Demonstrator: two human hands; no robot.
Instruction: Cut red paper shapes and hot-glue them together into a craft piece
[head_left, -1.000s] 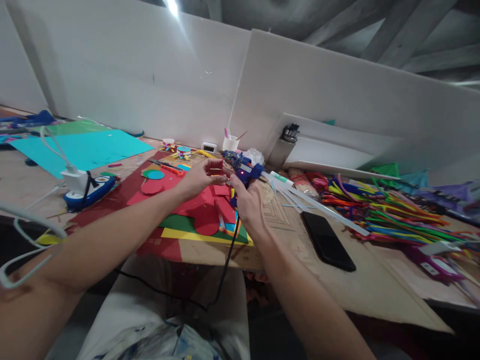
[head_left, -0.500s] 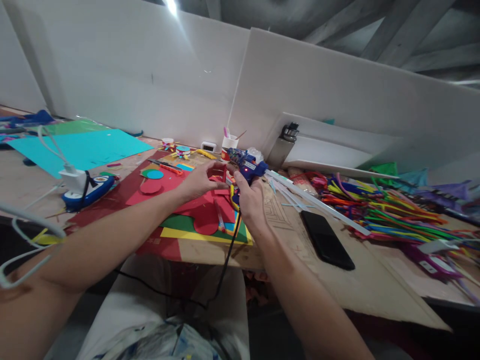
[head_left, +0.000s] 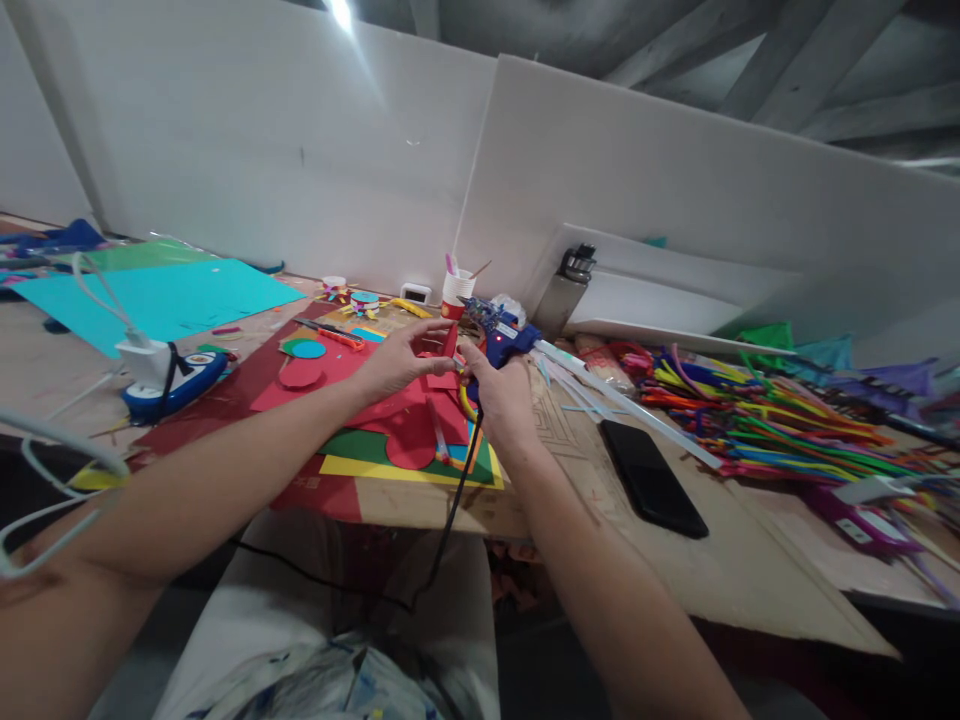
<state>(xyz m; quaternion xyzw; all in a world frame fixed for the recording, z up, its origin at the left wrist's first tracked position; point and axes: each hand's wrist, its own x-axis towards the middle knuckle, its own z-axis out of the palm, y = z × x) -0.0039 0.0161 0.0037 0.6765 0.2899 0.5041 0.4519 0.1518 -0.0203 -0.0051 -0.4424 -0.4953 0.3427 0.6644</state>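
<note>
My right hand (head_left: 504, 392) is wrapped round a blue glue gun (head_left: 501, 346) with a small red light on its side. A long clear glue stick (head_left: 626, 402) runs out of its back, and a black cord (head_left: 459, 495) hangs below. My left hand (head_left: 396, 362) pinches a small upright red paper piece (head_left: 451, 341), its full shape partly hidden by fingers. My right fingertips are close beside that piece; whether they touch it I cannot tell. Beneath both hands lie red paper sheets (head_left: 360, 405) over green and yellow ones. A red cutter knife (head_left: 334, 333) lies beyond my left hand.
A paper cup (head_left: 456, 290) with sticks stands behind the glue gun. To the right are a black phone (head_left: 652, 478) on cardboard and a heap of coloured pipe cleaners (head_left: 765, 420). A blue power strip (head_left: 176, 385) and a cyan sheet (head_left: 165, 300) lie left.
The glue gun has tilted and shifted slightly to the right, and its glue stick's far end has moved a little left and up. My left hand keeps its pinch on the red paper piece.
</note>
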